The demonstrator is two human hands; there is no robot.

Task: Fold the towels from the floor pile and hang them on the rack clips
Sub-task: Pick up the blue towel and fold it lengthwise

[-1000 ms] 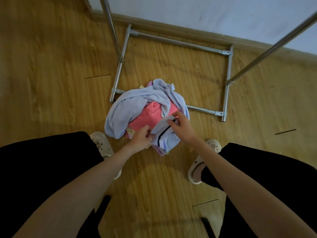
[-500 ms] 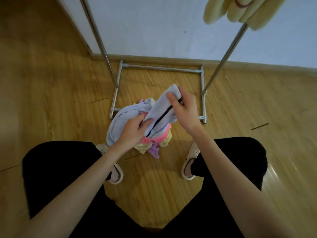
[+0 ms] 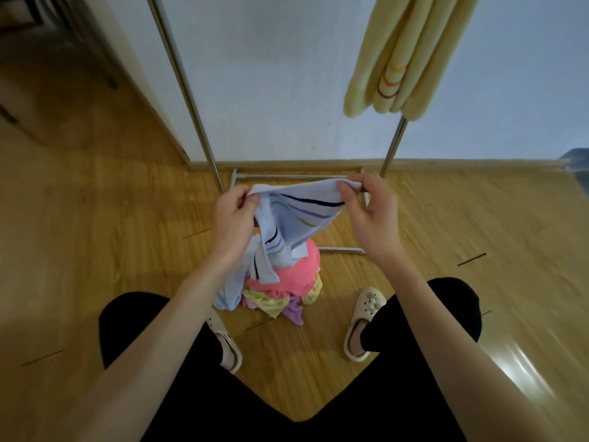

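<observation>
A pale blue towel with dark and coloured stripes [image 3: 296, 215] is stretched between my hands above the floor pile. My left hand [image 3: 234, 218] pinches its left top corner and my right hand [image 3: 369, 208] pinches the right one. The rest of the towel hangs down crumpled towards the pile [image 3: 287, 282] of pink, yellow, purple and light blue towels on the wood floor. The metal rack [image 3: 191, 100] stands behind the pile against the wall. A folded yellow towel [image 3: 401, 55] hangs from the rack at the upper right; the clips are out of view.
The rack's base bars [image 3: 287, 177] lie on the floor around the pile. My feet in cream clogs [image 3: 363, 320] stand either side of it. A white wall and baseboard [image 3: 446, 162] close the back; dark furniture legs [image 3: 105, 68] show at upper left.
I lifted the striped towel off the pile and spread its top edge apart between both hands. The view rose, bringing the hanging yellow towel into sight.
</observation>
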